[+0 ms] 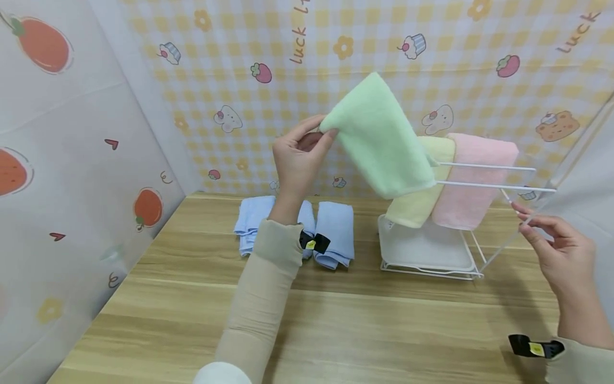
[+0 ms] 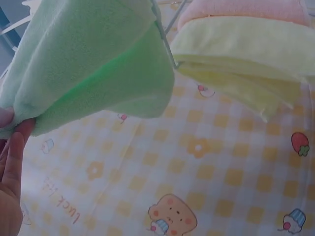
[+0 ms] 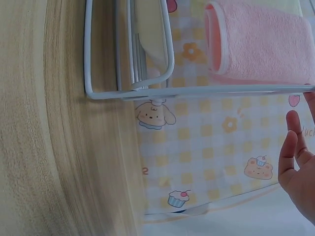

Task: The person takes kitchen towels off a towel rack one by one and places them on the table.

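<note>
The green towel [image 1: 384, 141], at the rack's [image 1: 499, 186] nine-o'clock end, looks light and floppy, best held by edges; left hand [image 1: 299, 154] fingers pinch its corner, right hand [image 1: 563, 250] fingers grip the rack's three-o'clock side.

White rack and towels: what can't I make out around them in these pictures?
- Blue towels: in the head view, the left forearm covers part of them, so their number is unsure.
- Yellow towel: in the head view, its upper left lies behind the green towel.
- Left hand: cut off by the left wrist view's left edge.
- Right hand: cut off by the right wrist view's right edge.
</note>
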`<state>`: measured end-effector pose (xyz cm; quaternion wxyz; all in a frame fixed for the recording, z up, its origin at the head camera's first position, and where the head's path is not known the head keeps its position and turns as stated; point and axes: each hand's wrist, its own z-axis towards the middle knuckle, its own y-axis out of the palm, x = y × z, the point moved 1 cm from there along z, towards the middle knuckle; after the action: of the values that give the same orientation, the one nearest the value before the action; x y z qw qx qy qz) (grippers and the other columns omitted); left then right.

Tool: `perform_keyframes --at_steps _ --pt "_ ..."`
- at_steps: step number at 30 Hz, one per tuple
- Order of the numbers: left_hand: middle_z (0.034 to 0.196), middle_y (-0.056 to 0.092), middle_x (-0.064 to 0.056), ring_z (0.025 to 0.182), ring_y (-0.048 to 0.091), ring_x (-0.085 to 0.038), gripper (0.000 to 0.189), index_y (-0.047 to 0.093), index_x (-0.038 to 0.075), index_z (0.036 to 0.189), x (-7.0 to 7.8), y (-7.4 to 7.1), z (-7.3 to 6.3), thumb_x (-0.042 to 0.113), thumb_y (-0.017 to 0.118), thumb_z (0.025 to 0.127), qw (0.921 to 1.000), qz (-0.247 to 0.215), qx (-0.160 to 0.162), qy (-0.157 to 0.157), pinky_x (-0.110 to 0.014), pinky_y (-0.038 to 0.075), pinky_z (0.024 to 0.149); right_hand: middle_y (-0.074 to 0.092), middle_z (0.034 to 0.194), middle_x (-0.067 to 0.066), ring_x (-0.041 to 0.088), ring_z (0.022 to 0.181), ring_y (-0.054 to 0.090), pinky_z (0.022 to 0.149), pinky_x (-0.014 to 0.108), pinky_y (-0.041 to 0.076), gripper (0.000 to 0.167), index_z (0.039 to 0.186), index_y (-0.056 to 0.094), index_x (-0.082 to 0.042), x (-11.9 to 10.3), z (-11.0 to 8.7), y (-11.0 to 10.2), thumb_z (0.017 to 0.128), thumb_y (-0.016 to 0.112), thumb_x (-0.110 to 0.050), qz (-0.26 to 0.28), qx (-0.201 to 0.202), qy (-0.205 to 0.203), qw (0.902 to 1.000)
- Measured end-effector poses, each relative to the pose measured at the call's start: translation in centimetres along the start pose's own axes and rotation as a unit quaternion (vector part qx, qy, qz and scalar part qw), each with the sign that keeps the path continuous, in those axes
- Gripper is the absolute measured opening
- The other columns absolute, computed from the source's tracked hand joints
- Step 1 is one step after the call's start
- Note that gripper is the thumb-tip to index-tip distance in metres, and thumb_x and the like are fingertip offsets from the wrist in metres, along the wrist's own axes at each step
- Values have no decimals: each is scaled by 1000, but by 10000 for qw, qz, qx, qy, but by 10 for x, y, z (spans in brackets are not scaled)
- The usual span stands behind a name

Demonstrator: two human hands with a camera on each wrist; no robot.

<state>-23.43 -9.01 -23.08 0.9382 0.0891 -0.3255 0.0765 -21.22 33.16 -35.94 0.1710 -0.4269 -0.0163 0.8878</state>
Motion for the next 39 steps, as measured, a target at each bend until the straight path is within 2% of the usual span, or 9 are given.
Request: perform_keyframes --at_steps 2,5,10,14,19,25,30,35,39 --pt "111 71 -24 80 73 -9 24 72 -9 108 0 -6 -1 -2 74 86 10000 51 -29 25 -34 62 78 74 117 -4 2 110 67 85 7 51 6 93 56 25 1 0 -1 87 56 23 186 -36 -64 9998" --pt "109 72 -24 79 73 -8 23 72 -9 107 -2 -15 -3 -2 74 86 9997 177 -109 122 -31 62 76 73 118 -5 1 111 67 87 6 50 5 93 55 25 2 -1 -1 88 56 23 99 -88 -164 9998" --pt "107 72 -23 78 73 -10 21 73 -8 106 -1 -30 -6 -2 74 86 9978 450 -435 232 -30 61 74 73 118 -4 2 110 67 86 6 50 5 91 54 26 4 -2 -2 87 55 25 325 -108 -458 9984" --pt "107 73 -22 80 74 -14 20 73 -7 105 0 -43 -10 -2 74 86 9953 682 -680 40 -29 61 75 74 117 -2 3 111 67 87 7 50 4 91 55 26 5 -2 -1 87 54 24 607 -134 -570 9964" --pt "108 73 -21 82 73 -9 22 73 -7 105 4 -65 -14 -4 75 84 9903 1105 -788 -296 -24 61 75 74 117 0 4 112 67 89 8 49 5 92 57 24 5 -1 0 87 55 24 797 -136 -464 9956" --pt "108 74 -21 80 69 3 23 74 -5 106 11 -93 -21 -3 76 83 9787 1735 -948 -555 -19 59 73 74 117 2 7 113 68 91 9 50 6 92 54 28 7 -1 1 87 55 24 1102 -181 -613 9919" --pt "105 74 -22 78 68 6 24 74 -5 107 21 -118 -27 -4 76 83 9691 2099 -1058 -755 -17 58 71 73 118 5 8 114 68 91 10 51 7 93 55 27 7 -1 1 87 55 24 1259 -258 -742 9889" --pt "101 73 -24 76 68 8 22 74 -6 105 31 -142 -35 -5 75 83 9584 2435 -1154 -939 -15 58 70 73 119 1 6 114 67 92 10 50 8 94 54 29 4 -1 1 89 55 22 674 -175 -714 9950" --pt "93 75 -9 73 68 7 21 74 -6 104 39 -158 -42 -3 75 83 9480 2696 -1191 -1199 -14 57 68 73 120 1 6 114 67 92 10 50 10 94 53 30 3 -1 2 89 54 22 501 -118 -688 9963"
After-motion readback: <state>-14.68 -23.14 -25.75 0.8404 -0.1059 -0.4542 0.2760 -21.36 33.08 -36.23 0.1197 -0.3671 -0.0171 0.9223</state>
